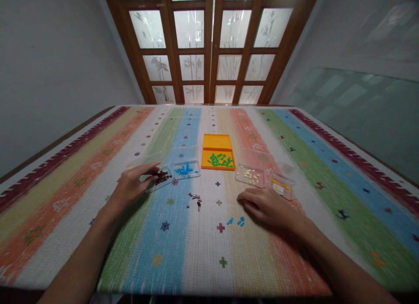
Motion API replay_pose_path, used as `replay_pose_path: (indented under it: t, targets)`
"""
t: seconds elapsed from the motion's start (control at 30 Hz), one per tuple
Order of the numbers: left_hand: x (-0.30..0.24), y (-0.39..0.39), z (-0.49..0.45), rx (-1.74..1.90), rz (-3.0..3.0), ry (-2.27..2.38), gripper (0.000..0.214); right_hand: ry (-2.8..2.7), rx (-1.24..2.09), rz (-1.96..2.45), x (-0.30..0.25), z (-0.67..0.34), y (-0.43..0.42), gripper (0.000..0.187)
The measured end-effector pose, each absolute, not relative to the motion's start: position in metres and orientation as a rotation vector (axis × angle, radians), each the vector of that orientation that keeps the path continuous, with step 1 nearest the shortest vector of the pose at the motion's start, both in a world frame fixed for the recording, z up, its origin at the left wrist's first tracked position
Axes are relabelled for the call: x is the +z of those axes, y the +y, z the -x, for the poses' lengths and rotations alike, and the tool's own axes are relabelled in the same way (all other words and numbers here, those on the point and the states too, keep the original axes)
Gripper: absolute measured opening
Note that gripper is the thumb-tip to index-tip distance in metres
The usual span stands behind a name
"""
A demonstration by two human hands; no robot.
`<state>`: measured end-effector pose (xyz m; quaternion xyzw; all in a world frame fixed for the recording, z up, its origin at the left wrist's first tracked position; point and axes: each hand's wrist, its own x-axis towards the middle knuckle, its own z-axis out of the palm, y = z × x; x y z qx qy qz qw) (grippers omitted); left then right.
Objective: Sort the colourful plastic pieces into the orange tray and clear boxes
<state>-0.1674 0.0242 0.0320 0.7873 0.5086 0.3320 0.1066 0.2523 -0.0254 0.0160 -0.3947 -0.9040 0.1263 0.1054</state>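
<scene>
My left hand (139,179) reaches over the left clear box of dark red-brown pieces (163,177). Its thumb and index finger stand apart at the box's near left side, with nothing visible between them. On the cloth, my right hand (266,203) lies palm down, fingers loosely bent and seemingly holding nothing. Several small blue pieces (236,221) lie just left of its wrist, below the fingertips. A loose group of small purplish-brown pieces (195,198) is scattered between the hands.
An open orange case (217,166) holds green pieces (221,160). Beside it are clear boxes with blue pieces (185,169), cream pieces (250,175) and yellow pieces (280,184). A striped tablecloth (203,260) covers the table; wooden glazed doors (209,72) stand behind.
</scene>
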Motion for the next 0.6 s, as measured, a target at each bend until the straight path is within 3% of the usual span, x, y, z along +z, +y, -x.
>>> replay_pose_path:
  t: [0.37,0.6]
  targets:
    - [0.0365,0.0222,0.164,1.009,-2.271,1.492,0.039,-2.656,0.365,1.161,0.013,-0.2537,-0.0259,0.022]
    - [0.0415,0.0221,0.1622,1.093,-2.346,1.485,0.027,-2.681,0.387,1.156,0.0144,-0.2544,-0.025,0.021]
